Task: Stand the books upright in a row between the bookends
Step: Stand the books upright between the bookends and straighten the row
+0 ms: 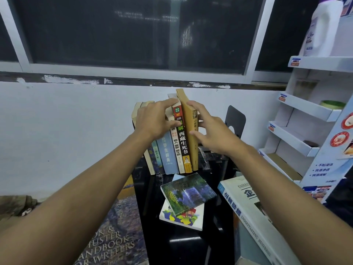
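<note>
Several books stand upright in a row [168, 155] on a black table [183, 245], spines toward me. My left hand [154, 121] lies over their tops, fingers reaching a black-spined book [182, 138]. My right hand [212, 134] grips the tan book [191, 131] at the row's right end, thumb on its spine. A black bookend [236, 119] stands apart to the right, partly behind my right hand. The left bookend is hidden. A green-covered book [188, 193] lies flat on a white colourful one [183, 219]. A thick white textbook [248, 213] lies under my right forearm.
A large writers' handbook [114, 236] lies at the lower left beside the table. A white cardboard display shelf [309, 111] stands on the right with a white bottle [322, 29] on top. A white wall and dark window are right behind the books.
</note>
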